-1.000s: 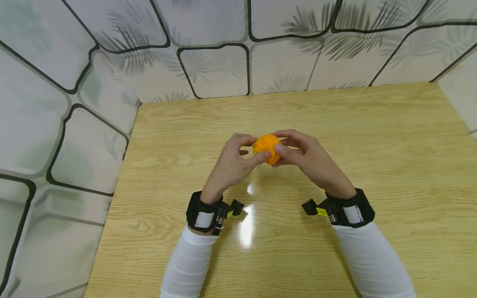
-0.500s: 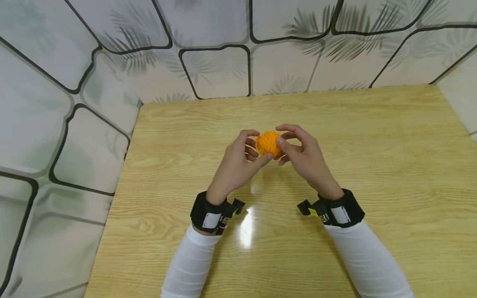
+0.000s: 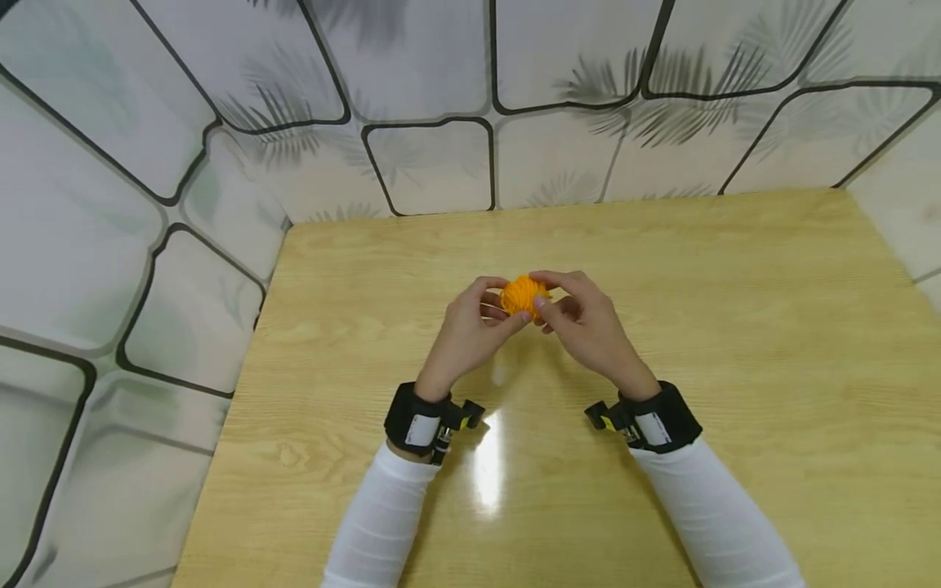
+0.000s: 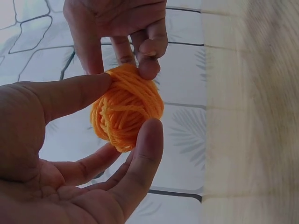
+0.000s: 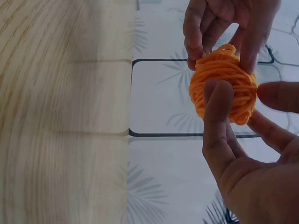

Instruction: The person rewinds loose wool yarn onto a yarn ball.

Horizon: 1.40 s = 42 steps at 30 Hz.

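A small ball of orange yarn [image 3: 523, 296] is held up between both hands, over the far half of the table. My left hand [image 3: 470, 324] pinches it from the left, thumb at the near side and fingers curled about the far side. From the right, my right hand [image 3: 584, 322] grips it between thumb and fingers. In the left wrist view the wound strands of the yarn ball [image 4: 126, 109] cross in several directions. A small loop stands out at the top of the yarn ball [image 5: 222, 79] in the right wrist view.
The light wooden table [image 3: 331, 343] lies beneath both arms. Behind it and to the left rise walls [image 3: 434, 167] with dark outlines and a leaf pattern. Each wrist wears a black strap [image 3: 665, 416] with a small camera.
The head view has tilted slightly, so the table sits lower in it. Both hands keep the yarn ball; the right fingers have closed in on it, and its strands lie at a different angle.
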{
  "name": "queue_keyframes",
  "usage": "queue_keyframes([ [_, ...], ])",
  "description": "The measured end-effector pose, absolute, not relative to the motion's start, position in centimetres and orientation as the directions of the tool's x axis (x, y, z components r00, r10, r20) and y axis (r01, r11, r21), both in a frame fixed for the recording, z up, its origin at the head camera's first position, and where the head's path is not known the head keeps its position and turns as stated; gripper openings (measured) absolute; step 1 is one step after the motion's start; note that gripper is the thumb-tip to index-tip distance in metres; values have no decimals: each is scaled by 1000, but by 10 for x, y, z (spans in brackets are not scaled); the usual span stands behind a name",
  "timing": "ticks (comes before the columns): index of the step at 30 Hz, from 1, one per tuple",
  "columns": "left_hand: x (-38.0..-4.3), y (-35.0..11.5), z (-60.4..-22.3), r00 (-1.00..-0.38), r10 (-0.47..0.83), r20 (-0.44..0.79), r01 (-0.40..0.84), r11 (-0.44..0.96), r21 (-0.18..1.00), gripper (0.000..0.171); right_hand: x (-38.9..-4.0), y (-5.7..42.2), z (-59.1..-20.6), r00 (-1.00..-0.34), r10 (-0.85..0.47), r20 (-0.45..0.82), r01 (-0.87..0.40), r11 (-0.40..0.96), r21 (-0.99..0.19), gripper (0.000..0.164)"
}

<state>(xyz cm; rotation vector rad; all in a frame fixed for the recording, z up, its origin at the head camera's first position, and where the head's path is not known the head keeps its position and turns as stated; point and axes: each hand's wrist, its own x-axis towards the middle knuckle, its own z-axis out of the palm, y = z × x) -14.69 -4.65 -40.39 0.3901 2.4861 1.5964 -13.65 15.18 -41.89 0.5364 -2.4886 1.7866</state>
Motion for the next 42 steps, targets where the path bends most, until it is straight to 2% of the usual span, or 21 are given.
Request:
queue_keyframes([
  [6,-174,-51,-425,-956,293,-20,114,432,895,50,-162,149,-438,-922,-365,130,-282,402,-871,61],
  [12,-202,-51,-445,-939,306,-158,17,500,866,54,-190,140,-460,-926,-377,-16,-165,443,-881,68],
  [18,-224,-47,-454,-942,275,-193,-44,468,883,60,-215,127,-468,-941,-335,-55,-103,435,-894,72],
  [26,-243,-42,-454,-952,246,-183,-52,458,887,62,-232,121,-469,-947,-310,-83,-40,372,-928,77],
  [34,-246,-41,-455,-954,242,-179,-27,521,853,64,-235,124,-472,-950,-295,-104,-1,334,-943,80],
  [42,-220,-55,-448,-970,218,-106,62,646,761,67,-213,140,-472,-965,-253,-70,-70,503,-862,80],
])
